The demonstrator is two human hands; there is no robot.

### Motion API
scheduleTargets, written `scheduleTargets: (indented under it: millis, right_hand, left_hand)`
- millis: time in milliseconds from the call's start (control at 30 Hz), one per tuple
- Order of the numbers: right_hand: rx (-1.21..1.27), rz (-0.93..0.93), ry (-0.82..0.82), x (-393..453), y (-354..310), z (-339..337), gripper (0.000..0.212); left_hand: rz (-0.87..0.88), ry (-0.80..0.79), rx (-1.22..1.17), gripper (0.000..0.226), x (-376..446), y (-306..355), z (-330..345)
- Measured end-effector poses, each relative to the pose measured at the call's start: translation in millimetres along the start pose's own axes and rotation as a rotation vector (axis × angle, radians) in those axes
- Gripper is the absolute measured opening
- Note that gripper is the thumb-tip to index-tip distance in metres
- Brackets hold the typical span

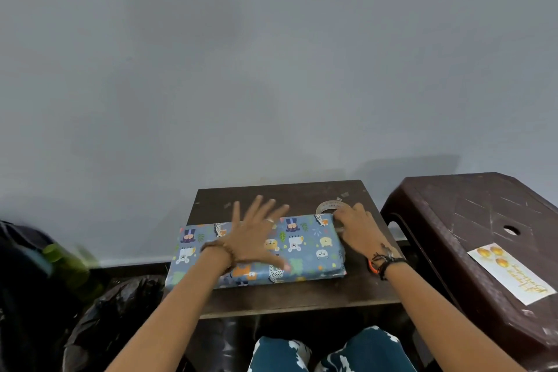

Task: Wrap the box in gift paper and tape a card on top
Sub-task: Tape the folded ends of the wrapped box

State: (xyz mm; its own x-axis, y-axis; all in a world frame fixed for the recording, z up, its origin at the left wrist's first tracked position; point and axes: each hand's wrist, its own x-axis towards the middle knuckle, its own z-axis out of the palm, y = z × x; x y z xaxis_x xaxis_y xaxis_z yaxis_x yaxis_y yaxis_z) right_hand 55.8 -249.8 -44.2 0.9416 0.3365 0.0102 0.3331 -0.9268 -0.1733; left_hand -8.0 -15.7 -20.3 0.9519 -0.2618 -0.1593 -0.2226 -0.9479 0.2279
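The box [305, 248], already covered in blue animal-print gift paper, lies flat across the middle of a small dark wooden table [290, 296], its long side running from 9 to 3 o'clock. The left hand [253, 235] lies palm down on the box top with fingers spread wide and straight, pressing the paper and gripping nothing. The right hand [357, 229] is at the box's 3 o'clock end, fingers curled against the folded paper there; whether they pinch a flap or only press it is hard to make out. A roll of clear tape [330, 207] sits on the table at 1 o'clock from the box, partly hidden by the right fingers. The birthday card [510, 273] lies on a brown plastic stool [471, 211] at 3 o'clock, well apart from the box. At 9 o'clock, a green bottle [68, 263] is blurred.
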Motion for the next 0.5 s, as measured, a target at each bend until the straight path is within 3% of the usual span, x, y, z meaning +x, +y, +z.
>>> scheduleTargets:
  millis: [67,167,333,500]
  right_hand:
    - [0.016,0.007,-0.019,1.0,1.2,2.1,0.035]
    - [0.012,0.0,0.069,-0.2,4.4,4.7,0.029]
    - [-0.085,0.001,0.116,3.3,11.4,5.8,0.025]
    - [-0.079,0.101,0.27,14.9,23.8,-1.1,0.021]
  left_hand:
    - [0.082,-0.15,0.177,0.133,14.8,17.2,-1.8]
    - [0.095,-0.183,0.24,0.129,28.5,34.1,-0.7]
    - [0.191,-0.054,0.346,0.121,16.0,34.9,4.2]
    - [0.182,0.008,0.325,0.118,3.5,32.0,-7.9]
